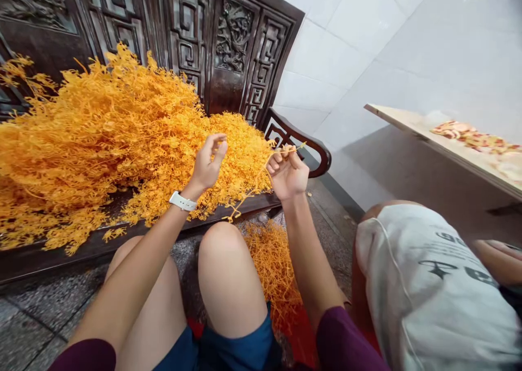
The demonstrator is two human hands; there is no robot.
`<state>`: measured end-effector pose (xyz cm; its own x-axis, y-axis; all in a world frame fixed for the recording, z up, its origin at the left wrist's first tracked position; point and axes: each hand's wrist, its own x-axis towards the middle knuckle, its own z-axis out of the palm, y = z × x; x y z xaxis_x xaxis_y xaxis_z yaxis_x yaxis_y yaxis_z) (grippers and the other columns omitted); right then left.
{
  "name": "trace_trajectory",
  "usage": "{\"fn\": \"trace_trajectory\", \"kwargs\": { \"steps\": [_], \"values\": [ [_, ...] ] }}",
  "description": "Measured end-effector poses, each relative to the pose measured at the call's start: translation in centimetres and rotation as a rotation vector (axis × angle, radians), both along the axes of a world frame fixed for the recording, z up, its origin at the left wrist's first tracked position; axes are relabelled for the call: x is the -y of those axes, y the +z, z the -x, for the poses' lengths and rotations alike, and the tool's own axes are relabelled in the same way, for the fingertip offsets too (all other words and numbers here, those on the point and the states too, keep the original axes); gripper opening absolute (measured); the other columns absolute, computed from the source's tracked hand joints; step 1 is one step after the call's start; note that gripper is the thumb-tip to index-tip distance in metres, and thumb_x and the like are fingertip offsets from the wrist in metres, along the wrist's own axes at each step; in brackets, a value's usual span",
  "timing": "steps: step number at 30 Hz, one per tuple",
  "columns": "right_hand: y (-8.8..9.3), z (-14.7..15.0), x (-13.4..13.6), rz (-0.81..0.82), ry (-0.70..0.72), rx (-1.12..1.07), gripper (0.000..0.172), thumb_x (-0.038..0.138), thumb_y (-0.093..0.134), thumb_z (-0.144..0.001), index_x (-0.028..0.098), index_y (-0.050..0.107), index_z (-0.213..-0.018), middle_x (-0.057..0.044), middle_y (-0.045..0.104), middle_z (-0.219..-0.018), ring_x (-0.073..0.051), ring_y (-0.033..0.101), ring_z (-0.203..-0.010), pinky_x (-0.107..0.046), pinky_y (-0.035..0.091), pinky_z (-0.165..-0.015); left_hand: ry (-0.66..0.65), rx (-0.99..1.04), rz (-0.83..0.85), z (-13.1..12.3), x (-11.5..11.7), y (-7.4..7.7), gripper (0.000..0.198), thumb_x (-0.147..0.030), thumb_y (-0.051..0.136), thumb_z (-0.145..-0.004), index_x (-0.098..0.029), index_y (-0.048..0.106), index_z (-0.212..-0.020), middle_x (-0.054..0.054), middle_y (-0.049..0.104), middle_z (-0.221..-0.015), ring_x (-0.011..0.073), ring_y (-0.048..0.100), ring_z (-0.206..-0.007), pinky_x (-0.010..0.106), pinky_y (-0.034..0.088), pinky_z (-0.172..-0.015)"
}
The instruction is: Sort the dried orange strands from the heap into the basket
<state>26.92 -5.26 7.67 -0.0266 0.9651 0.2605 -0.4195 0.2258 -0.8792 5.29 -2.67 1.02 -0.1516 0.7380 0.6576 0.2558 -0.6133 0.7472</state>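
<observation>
A big heap of orange plastic sprigs (101, 137) lies on a dark carved wooden bench (228, 39). My right hand (286, 172) is closed in a pinch on one thin orange sprig (248, 194), whose stem hangs down to the left toward the bench edge. My left hand (207, 161), with a white watch on the wrist, is raised beside the heap with fingers curled and apart, nothing visibly in it. My knees show below.
A smaller pile of orange sprigs (273, 267) lies on the floor between my knee and right arm. A white printed sack (432, 284) sits on the right on another person's lap. A light wooden tabletop (411, 123) carries coloured pieces at the right.
</observation>
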Motion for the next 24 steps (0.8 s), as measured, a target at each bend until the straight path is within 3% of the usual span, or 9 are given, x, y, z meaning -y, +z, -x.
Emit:
{"fn": "trace_trajectory", "kwargs": {
  "steps": [2,5,7,9,13,18,21,24],
  "values": [
    [-0.8,1.1,-0.4,-0.017,0.026,-0.031,0.023,0.040,0.060,-0.095,0.025,0.046,-0.084,0.000,0.051,-0.078,-0.014,0.045,-0.063,-0.028,0.043,-0.061,-0.149,0.114,0.099,-1.4,0.4,0.4,0.057,-0.071,0.044,-0.101,-0.020,0.068,-0.108,0.012,0.073,-0.105,0.0202,0.068,-0.092,0.034,0.054,-0.084],
    [-2.5,3.5,-1.0,-0.088,-0.003,0.121,0.023,0.045,0.059,-0.096,0.025,0.051,-0.087,-0.002,0.060,-0.086,-0.016,0.055,-0.074,-0.031,0.048,-0.072,-0.430,0.167,0.420,-1.6,0.6,0.3,0.075,-0.083,0.037,-0.096,-0.017,0.070,-0.082,0.011,0.071,-0.079,0.0192,0.067,-0.077,0.032,0.052,-0.072],
    [-3.4,5.2,-1.1,-0.197,-0.043,0.358,0.027,0.048,0.058,-0.098,0.024,0.055,-0.085,-0.003,0.062,-0.088,-0.018,0.057,-0.079,-0.034,0.049,-0.079,-0.620,0.261,0.618,-1.1,0.4,-0.1,0.081,-0.086,0.034,-0.094,-0.016,0.072,-0.082,0.011,0.071,-0.077,0.0182,0.067,-0.074,0.029,0.051,-0.068],
    [-4.1,6.7,-0.8,-0.350,-0.058,0.605,0.028,0.046,0.057,-0.099,0.023,0.061,-0.085,-0.004,0.063,-0.090,-0.020,0.058,-0.086,-0.037,0.048,-0.086,-0.699,0.383,0.690,-0.5,0.2,-0.5,0.073,-0.083,0.048,-0.092,-0.015,0.074,-0.086,0.009,0.072,-0.079,0.0163,0.066,-0.074,0.026,0.051,-0.067],
    [-4.7,7.8,0.5,-0.534,-0.023,0.857,0.020,0.036,0.055,-0.102,0.022,0.069,-0.097,-0.008,0.068,-0.110,-0.024,0.061,-0.109,-0.041,0.046,-0.101,-0.632,0.500,0.539,0.0,-0.5,-1.0,0.055,-0.069,0.070,-0.088,-0.015,0.076,-0.090,0.007,0.072,-0.087,0.0133,0.064,-0.077,0.024,0.050,-0.071],
    [-6.4,6.3,1.0,-0.351,0.039,0.994,0.020,0.035,0.057,-0.100,0.021,0.070,-0.099,-0.008,0.071,-0.103,-0.025,0.064,-0.102,-0.043,0.048,-0.097,-0.341,0.403,0.404,0.7,-1.5,-0.8,0.052,-0.065,0.062,-0.095,-0.014,0.073,-0.093,0.000,0.058,-0.068,0.0084,0.045,-0.051,0.024,0.034,-0.050],
    [-6.9,5.8,0.5,-0.221,-0.087,0.916,0.038,0.049,0.057,-0.101,0.021,0.063,-0.126,-0.014,0.066,-0.129,-0.029,0.061,-0.120,-0.048,0.047,-0.105,-0.242,0.199,0.363,1.1,-1.6,-1.0,0.044,-0.056,0.056,-0.101,-0.016,0.071,-0.093,-0.004,0.047,-0.057,0.0104,0.039,-0.049,0.026,0.030,-0.051],
    [-6.4,6.5,-0.5,-0.245,-0.273,0.856,0.053,0.059,0.055,-0.101,0.022,0.054,-0.139,-0.017,0.057,-0.140,-0.030,0.057,-0.127,-0.050,0.047,-0.106,-0.123,-0.163,0.333,0.9,-1.1,-1.3,0.036,-0.041,0.052,-0.104,-0.016,0.069,-0.083,-0.001,0.051,-0.057,0.0139,0.047,-0.054,0.028,0.032,-0.057]
  ]
}}
